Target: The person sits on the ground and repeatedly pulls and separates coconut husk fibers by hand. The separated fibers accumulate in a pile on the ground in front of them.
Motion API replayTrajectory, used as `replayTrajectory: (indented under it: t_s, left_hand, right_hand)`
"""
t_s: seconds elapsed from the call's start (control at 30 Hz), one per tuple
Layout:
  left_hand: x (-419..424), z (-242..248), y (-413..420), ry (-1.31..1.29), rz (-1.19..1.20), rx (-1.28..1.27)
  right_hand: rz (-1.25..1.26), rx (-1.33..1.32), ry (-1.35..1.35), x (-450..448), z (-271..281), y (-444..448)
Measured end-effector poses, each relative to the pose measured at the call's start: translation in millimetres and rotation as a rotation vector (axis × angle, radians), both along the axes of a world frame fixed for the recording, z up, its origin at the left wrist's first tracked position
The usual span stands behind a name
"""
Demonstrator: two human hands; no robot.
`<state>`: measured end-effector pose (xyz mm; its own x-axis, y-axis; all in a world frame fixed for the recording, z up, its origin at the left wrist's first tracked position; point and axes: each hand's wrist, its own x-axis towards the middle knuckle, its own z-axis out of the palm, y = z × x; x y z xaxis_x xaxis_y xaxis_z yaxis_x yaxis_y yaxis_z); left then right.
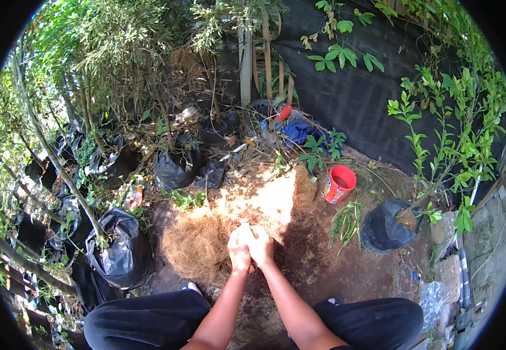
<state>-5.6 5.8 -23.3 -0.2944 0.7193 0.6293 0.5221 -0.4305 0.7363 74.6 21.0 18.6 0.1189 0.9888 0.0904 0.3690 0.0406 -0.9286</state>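
Observation:
My left hand (pixel 238 248) and my right hand (pixel 261 246) are pressed together in front of me, fingers curled inward. A small pale spot shows at the top between them, too bright to make out. Whatever lies inside the hands is hidden. To the left, and partly behind my left hand, a loose heap of tan fibre (pixel 196 247), like coconut coir, rests on the ground. More loose brown fibre spreads around and beyond the hands, partly washed out by sunlight. A smaller fibre clump (pixel 304 190) lies at the right edge of that sunlit patch.
A red plastic tub (pixel 339 183) stands ahead to the right, beside cut green leaves (pixel 345 223). Black planting bags (pixel 121 249) crowd the left; another bag (pixel 388 227) holds a leafy sapling on the right. Dark sheeting (pixel 349 96) and a pile with blue plastic (pixel 299 131) lie beyond.

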Motion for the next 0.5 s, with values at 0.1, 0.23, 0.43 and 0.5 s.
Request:
replayTrajectory:
  t_s: [0.1,0.23,0.43,0.5]
  left_hand:
    - [-5.8,-3.1,0.4,0.263,0.113,-0.129]
    - [-2.7,5.3,1.6,-0.289,-0.152,-0.303]
    - [5.3,17.7,3.8,-0.397,-0.199,-0.350]
    - [8.0,19.6,-1.0,-0.366,-0.156,-0.353]
  right_hand:
    - [0.094,-0.127,0.232,3.3,4.9,2.6]
    - [0.096,-0.263,0.464,10.7,4.3,3.7]
    - [0.122,-0.295,0.514,16.0,-2.8,10.5]
    - [-0.033,-0.519,0.474,16.6,-4.1,12.6]
